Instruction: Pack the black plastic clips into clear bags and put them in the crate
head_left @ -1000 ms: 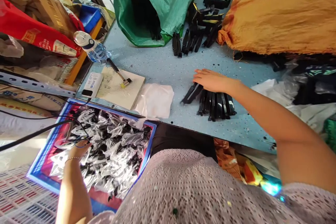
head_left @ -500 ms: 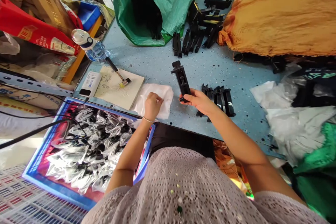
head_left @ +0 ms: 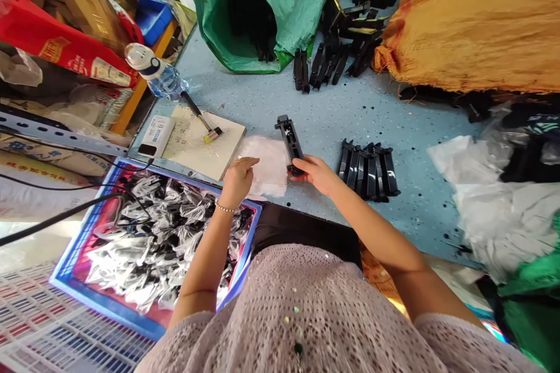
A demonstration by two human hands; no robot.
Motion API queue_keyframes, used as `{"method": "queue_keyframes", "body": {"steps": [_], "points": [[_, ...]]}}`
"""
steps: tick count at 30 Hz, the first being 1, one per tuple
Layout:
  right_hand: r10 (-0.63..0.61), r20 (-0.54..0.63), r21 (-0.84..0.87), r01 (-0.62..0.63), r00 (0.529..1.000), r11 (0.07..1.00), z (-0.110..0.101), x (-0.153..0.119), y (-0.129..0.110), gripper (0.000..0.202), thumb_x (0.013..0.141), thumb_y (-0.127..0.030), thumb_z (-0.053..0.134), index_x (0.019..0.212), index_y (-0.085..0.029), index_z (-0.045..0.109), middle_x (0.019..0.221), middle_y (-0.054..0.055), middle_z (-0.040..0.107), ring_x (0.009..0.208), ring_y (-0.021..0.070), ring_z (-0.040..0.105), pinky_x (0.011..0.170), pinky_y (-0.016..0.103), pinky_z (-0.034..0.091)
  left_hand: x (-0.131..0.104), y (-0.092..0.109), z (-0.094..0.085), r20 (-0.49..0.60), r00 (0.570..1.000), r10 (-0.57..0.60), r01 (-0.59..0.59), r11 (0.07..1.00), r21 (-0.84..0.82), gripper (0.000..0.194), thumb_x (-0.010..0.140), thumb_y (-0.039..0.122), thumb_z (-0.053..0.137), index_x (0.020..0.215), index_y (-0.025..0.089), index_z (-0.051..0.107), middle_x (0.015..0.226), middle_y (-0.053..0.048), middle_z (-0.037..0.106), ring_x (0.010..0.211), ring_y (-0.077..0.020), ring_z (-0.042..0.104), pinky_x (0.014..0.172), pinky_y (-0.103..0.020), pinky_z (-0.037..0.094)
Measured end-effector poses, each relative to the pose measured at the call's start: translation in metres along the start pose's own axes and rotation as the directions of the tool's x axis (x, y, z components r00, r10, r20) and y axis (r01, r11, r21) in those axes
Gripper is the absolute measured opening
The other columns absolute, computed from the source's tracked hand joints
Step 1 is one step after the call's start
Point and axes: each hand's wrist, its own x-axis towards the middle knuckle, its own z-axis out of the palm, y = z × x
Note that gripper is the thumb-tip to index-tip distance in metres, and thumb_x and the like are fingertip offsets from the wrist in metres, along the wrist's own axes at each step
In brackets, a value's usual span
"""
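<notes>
In my right hand [head_left: 312, 173] is a black bracket [head_left: 289, 143], gripped at its lower end and tilted over the right edge of the plastic bags. My left hand [head_left: 238, 179] is beside the left edge of the clear plastic bags [head_left: 269, 166], its index finger stretched out and apart from the thumb, with nothing seen in it. Several black brackets [head_left: 370, 172] lie in a row on the blue speckled table [head_left: 245, 99], right of my right hand.
A hammer [head_left: 201, 116] rests on a board [head_left: 231, 143] beside a white box [head_left: 156, 136] and a water bottle [head_left: 161, 78]. A blue crate [head_left: 83, 233] of bagged parts is at lower left. Behind are a green sack [head_left: 301, 0], loose black brackets [head_left: 336, 58] and an orange sack [head_left: 472, 29].
My right hand has moved left with the bracket, bringing it to the bags. My left hand has shifted left and its index finger has straightened.
</notes>
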Motion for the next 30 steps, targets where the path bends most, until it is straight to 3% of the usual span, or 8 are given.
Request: {"method": "queue_keyframes", "body": {"steps": [3,6,8,10,15,20,25,30], "points": [[-0.061,0.184,-0.272,0.111,0.981,0.956,-0.003,-0.022,-0.004,0.038,0.082,-0.046,0.077,0.108,-0.02,0.07,0.107,0.007,0.073,0.095,0.0208,0.071,0.082,0.035,0.061,0.003,-0.003,-0.001,0.046,0.998,-0.048,0.049,0.998,-0.037,0.045,0.082,0.009,0.056,0.123,0.018,0.071,0.123,-0.01,0.072,0.086,-0.0176,0.069,0.085,-0.035,0.058],[-0.088,0.19,-0.705,0.198,0.978,0.681,0.0,-0.035,-0.009,0.037,0.085,-0.037,0.074,0.118,-0.02,0.068,0.116,0.009,0.072,0.104,0.0263,0.068,0.094,0.043,0.055,0.004,-0.005,-0.004,0.005,0.998,-0.062,0.062,0.997,-0.048,0.057,0.082,0.01,0.056,0.138,0.018,0.061,0.135,-0.013,0.065,0.078,-0.0137,0.067,0.078,-0.031,0.059],[-0.175,0.118,-0.879,0.185,0.977,0.44,0.004,-0.035,-0.01,0.036,0.087,-0.034,0.071,0.12,-0.02,0.067,0.12,0.012,0.07,0.109,0.0302,0.066,0.098,0.047,0.05,0.0,-0.002,-0.007,-0.032,0.999,-0.019,0.019,1.0,0.012,0.064,0.084,0.007,0.052,0.147,0.019,0.053,0.146,-0.016,0.057,0.091,-0.0167,0.07,0.088,-0.034,0.06],[-0.23,0.078,-0.917,0.16,0.97,0.366,0.008,-0.031,-0.007,0.036,0.086,-0.033,0.073,0.118,-0.02,0.067,0.12,0.013,0.068,0.112,0.0326,0.064,0.1,0.048,0.049,-0.009,0.008,-0.004,-0.032,0.997,0.073,-0.07,0.994,0.083,0.067,0.086,0.006,0.048,0.152,0.019,0.048,0.154,-0.017,0.051,0.118,-0.0233,0.067,0.104,-0.039,0.056],[-0.156,0.039,-0.499,0.155,0.987,0.852,0.02,-0.016,0.009,0.057,0.087,-0.043,0.069,0.139,-0.028,0.052,0.099,0.003,0.068,0.091,0.0242,0.068,0.088,0.043,0.058,-0.036,0.043,0.022,0.162,0.905,0.394,-0.396,0.918,-0.023,0.071,0.089,0.002,0.038,0.157,0.023,0.039,0.158,-0.013,0.047,0.146,-0.0247,0.048,0.121,-0.044,0.045],[-0.315,0.149,-0.601,0.339,0.937,0.724,0.038,-0.05,0.013,0.057,0.088,-0.023,0.064,0.144,-0.027,0.053,0.134,0.01,0.059,0.131,0.0288,0.054,0.117,0.049,0.043,-0.044,0.061,0.016,0.196,0.892,0.406,-0.399,0.914,-0.077,0.071,0.091,0.016,0.058,0.158,0.021,0.037,0.156,-0.018,0.048,0.145,-0.029,0.049,0.12,-0.044,0.047],[-0.213,0.448,-0.352,0.39,0.868,0.851,0.051,-0.087,-0.003,0.062,0.097,-0.025,0.057,0.156,-0.037,0.04,0.16,0.005,0.041,0.146,0.024,0.045,0.121,0.046,0.043,-0.07,0.077,-0.03,-0.043,0.976,0.212,-0.215,0.972,-0.099,0.044,0.09,0.019,0.063,0.133,0.027,0.066,0.126,-0.013,0.069,0.114,-0.026,0.069,0.099,-0.042,0.06],[-0.045,0.503,-0.291,0.218,0.863,0.932,0.047,-0.085,-0.01,0.032,0.098,-0.034,0.062,0.13,-0.032,0.067,0.137,0.006,0.065,0.123,0.0223,0.066,0.113,0.046,0.051,-0.113,0.051,-0.12,-0.043,0.987,-0.152,0.116,0.882,-0.458,0.03,0.076,0.038,0.081,0.104,0.026,0.08,0.102,-0.01,0.073,0.092,-0.025,0.069,0.078,-0.038,0.06]]}}
